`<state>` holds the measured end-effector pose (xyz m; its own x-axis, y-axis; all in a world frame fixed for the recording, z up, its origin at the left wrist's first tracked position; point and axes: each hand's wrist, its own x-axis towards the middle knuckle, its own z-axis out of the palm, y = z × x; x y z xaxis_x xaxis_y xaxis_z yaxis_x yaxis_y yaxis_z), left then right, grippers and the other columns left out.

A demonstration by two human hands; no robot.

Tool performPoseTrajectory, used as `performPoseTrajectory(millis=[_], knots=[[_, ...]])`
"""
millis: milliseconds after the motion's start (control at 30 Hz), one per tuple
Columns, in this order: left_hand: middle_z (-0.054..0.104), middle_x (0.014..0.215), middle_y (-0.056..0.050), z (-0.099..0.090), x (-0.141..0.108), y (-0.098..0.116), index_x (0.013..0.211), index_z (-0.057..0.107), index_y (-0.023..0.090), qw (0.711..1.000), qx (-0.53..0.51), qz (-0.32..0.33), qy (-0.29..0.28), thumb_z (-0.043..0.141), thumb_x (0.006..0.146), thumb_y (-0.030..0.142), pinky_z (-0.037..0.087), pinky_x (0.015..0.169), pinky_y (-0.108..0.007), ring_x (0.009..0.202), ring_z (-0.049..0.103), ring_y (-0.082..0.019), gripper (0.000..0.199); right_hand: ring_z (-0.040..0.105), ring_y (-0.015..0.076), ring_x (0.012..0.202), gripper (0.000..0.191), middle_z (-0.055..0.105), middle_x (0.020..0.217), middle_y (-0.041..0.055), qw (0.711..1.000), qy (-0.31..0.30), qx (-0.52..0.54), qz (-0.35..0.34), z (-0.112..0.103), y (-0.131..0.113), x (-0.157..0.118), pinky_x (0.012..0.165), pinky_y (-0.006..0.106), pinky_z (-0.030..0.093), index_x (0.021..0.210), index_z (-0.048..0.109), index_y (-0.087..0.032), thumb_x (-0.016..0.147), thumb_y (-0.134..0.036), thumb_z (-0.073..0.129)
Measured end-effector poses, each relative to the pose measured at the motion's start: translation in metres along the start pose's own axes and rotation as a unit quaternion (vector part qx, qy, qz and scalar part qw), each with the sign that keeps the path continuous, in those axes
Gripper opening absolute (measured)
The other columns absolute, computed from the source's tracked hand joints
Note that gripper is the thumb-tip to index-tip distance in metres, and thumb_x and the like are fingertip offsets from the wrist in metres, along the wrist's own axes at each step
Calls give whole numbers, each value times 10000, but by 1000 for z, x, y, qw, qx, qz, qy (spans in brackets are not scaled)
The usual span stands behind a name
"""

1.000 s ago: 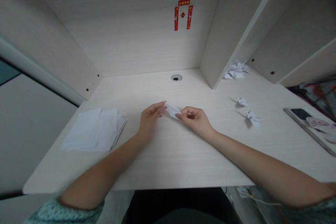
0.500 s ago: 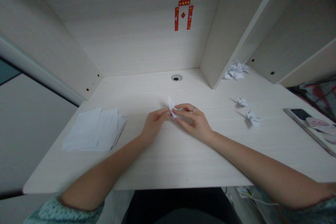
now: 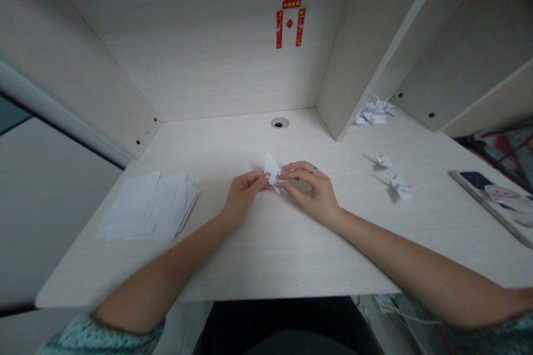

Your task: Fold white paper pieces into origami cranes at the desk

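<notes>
A small piece of folded white paper (image 3: 272, 167) is held up just above the middle of the desk, one pointed corner facing away from me. My left hand (image 3: 245, 191) pinches its left side between thumb and fingers. On the other side, my right hand (image 3: 312, 188), with a ring on one finger, grips the right edge with its fingertips. The fingers hide the lower folds in part.
A stack of white paper sheets (image 3: 150, 205) lies at the left. Two folded paper cranes (image 3: 401, 187) sit to the right, with a heap of them (image 3: 375, 111) behind the upright divider (image 3: 358, 61). A phone (image 3: 495, 199) rests at the far right. The desk (image 3: 266, 266) has a cable hole (image 3: 280, 123).
The folded paper has turned so that a broader face shows. My right hand has shifted slightly to the right, and both hands still hold the paper.
</notes>
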<state>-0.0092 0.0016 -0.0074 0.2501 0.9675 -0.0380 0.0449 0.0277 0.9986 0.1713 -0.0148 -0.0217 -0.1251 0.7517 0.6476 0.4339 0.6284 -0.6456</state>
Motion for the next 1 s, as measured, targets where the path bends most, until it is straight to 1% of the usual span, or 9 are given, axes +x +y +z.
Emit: performPoseTrajectory(millis=[100,267,367,433,567,667,800,933,1000], knots=[[720,739,-37,0,0,0,770,735,152,1000,0,1,-4,673,749,458,500,794,-278,766,661,-177,313,660,197,886,108,702,942,55,1000,0,12,25,1,0,-1,790,341,530,874,672,-235,794,-305,688],[732,814,-52,-1,2,-4,834,732,152,1000,-27,-5,-11,678,743,470,497,821,-291,802,665,-182,335,678,173,794,108,704,895,43,992,-9,71,107,4,3,-4,727,305,534,886,616,-217,818,-293,649],[731,834,-55,-2,3,-6,825,725,148,999,-50,-3,4,678,748,462,503,806,-288,786,662,-172,327,681,157,746,159,699,832,27,970,1,175,168,8,7,-3,681,277,532,921,595,-212,806,-303,656],[728,821,-55,-2,3,-8,810,722,144,998,-56,-6,4,681,749,454,504,802,-288,777,661,-170,318,674,150,716,178,698,779,20,950,8,233,205,10,10,-2,676,273,527,888,608,-203,775,-317,685],[730,837,-51,-3,3,-10,817,723,153,999,-49,-4,-8,669,766,440,495,831,-294,812,666,-174,296,652,146,678,166,718,767,31,934,-13,255,251,10,13,0,649,273,507,841,688,-184,764,-331,676],[733,853,-49,-3,4,-12,856,724,160,999,-33,-6,-33,678,759,430,484,872,-314,862,669,-189,291,628,143,672,180,713,781,29,946,-12,211,248,8,10,0,646,276,487,894,711,-188,798,-320,634],[736,911,-57,-2,4,-14,886,721,155,997,-33,-17,-66,709,728,414,473,914,-341,900,671,-204,304,582,138,669,173,661,742,14,972,14,126,199,5,7,0,686,288,472,911,720,-200,778,-302,676],[738,928,-54,-2,4,-14,921,718,155,997,-35,-15,-66,694,744,415,477,918,-337,909,674,-200,316,566,146,683,205,634,757,15,980,22,108,167,6,7,0,694,303,474,948,718,-222,762,-307,709],[742,896,-47,-2,4,-13,889,721,156,998,-31,-17,-60,663,767,442,488,898,-322,880,682,-191,316,571,152,703,244,627,772,18,983,18,108,147,6,8,-1,701,309,480,990,710,-233,758,-307,719]])
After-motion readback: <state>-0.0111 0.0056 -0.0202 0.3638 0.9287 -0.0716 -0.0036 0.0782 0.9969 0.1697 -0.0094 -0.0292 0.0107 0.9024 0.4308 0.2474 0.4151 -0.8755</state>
